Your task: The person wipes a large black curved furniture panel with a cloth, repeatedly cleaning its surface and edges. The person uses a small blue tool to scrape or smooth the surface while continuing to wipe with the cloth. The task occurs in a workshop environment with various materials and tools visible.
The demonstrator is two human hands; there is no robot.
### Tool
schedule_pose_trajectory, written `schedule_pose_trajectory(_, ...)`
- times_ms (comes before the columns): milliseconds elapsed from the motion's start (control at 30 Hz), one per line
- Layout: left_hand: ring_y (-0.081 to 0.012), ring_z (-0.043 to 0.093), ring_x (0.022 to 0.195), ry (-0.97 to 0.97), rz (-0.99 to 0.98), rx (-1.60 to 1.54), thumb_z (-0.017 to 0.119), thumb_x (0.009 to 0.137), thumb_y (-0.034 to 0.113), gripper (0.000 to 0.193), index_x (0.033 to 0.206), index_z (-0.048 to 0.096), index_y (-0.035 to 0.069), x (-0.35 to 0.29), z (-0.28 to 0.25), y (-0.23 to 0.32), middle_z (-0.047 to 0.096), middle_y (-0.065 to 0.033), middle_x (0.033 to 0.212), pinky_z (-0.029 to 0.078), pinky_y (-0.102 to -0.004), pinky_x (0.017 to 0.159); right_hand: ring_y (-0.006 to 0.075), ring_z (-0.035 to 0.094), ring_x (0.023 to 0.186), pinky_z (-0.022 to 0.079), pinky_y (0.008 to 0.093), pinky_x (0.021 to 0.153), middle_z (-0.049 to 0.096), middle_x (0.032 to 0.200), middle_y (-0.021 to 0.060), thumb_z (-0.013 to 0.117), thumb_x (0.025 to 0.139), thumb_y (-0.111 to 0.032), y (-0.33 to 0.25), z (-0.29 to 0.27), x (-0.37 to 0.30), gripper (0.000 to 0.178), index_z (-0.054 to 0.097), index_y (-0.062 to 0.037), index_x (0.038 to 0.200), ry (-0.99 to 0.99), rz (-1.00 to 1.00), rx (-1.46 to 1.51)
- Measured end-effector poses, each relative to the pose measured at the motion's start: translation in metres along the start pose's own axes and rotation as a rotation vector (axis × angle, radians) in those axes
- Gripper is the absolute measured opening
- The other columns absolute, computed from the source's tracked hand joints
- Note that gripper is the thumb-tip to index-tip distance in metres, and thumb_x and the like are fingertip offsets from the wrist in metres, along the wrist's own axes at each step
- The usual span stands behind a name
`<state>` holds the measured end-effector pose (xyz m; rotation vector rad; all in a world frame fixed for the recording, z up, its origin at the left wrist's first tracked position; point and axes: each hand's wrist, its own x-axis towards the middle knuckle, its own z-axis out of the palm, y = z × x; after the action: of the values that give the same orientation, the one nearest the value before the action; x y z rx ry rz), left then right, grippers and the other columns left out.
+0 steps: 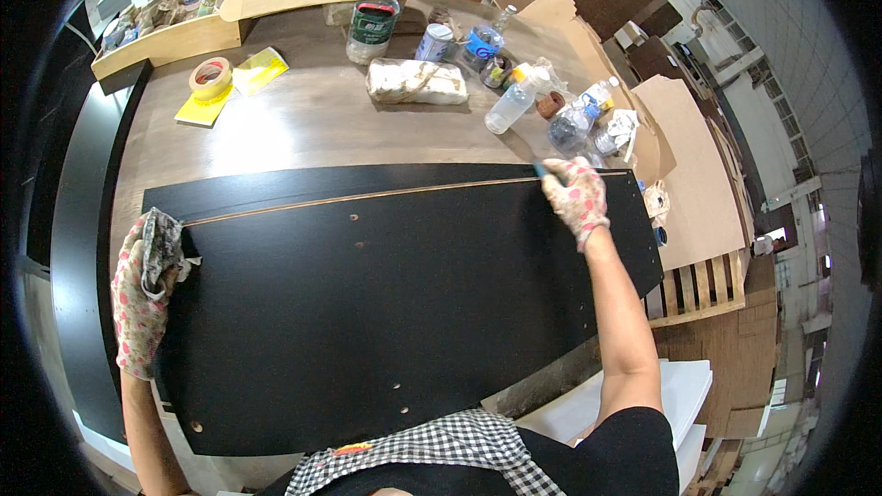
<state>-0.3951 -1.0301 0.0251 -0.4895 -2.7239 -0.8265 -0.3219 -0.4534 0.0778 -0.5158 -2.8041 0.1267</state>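
A large black panel (395, 312) with a few small holes lies in front of me, and a thin bare-wood line (367, 197) runs along its far side. Beyond that line is a narrower black strip (303, 182). My left hand (140, 312), in a spotted glove, is closed on a crumpled, stained rag (163, 253) at the panel's left edge. My right hand (577, 197), in a matching glove, rests at the far right of the line. A small teal piece (539, 169) shows at its fingertips; its kind is mostly hidden.
Behind the panel, the brown table (312, 133) holds a tape roll (210, 78), a wrapped white bundle (417, 82), a green-labelled jar (372, 32), a can (434, 41) and several plastic bottles (516, 99). A wooden tray (170, 48) of containers stands far left. Cardboard (689, 170) borders the right.
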Motion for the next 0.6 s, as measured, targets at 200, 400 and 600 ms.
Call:
schedule_pose_trajectory(200,-0.0261,0.053,0.129,-0.074,-0.208,-0.038,0.072,0.09,0.018,0.055,0.14,0.053,0.005,0.012,0.001,0.021,0.056,-0.0137,0.138,0.04,-0.0373,0.111,0.0341,0.063,0.092,0.051,0.0434,0.083,0.064,0.094,0.0179,0.066,0.083,-0.027,0.044,0.017,-0.006,0.027,0.074,-0.0135,0.105,0.061,-0.294,0.155)
schedule_pose_trajectory(400,-0.0245,0.057,0.122,0.016,-0.291,-0.037,0.066,0.095,0.028,0.049,0.136,0.055,0.005,0.017,0.023,0.043,0.059,-0.0114,0.134,0.042,-0.0357,0.107,0.0358,0.064,0.087,0.051,0.0445,0.081,0.065,0.088,0.0194,0.066,0.082,-0.025,0.151,-0.013,0.023,0.027,0.075,-0.0118,0.103,0.018,-0.062,-0.048)
schedule_pose_trajectory(600,-0.0251,0.052,0.13,0.072,-0.353,0.097,0.053,0.102,0.021,0.044,0.143,0.05,0.006,0.021,0.042,0.034,0.057,-0.0116,0.139,0.038,-0.0349,0.111,0.0342,0.063,0.09,0.051,0.0437,0.083,0.063,0.095,0.018,0.067,0.082,-0.026,0.211,0.014,0.025,0.029,0.074,-0.0129,0.108,0.133,-0.336,0.095)
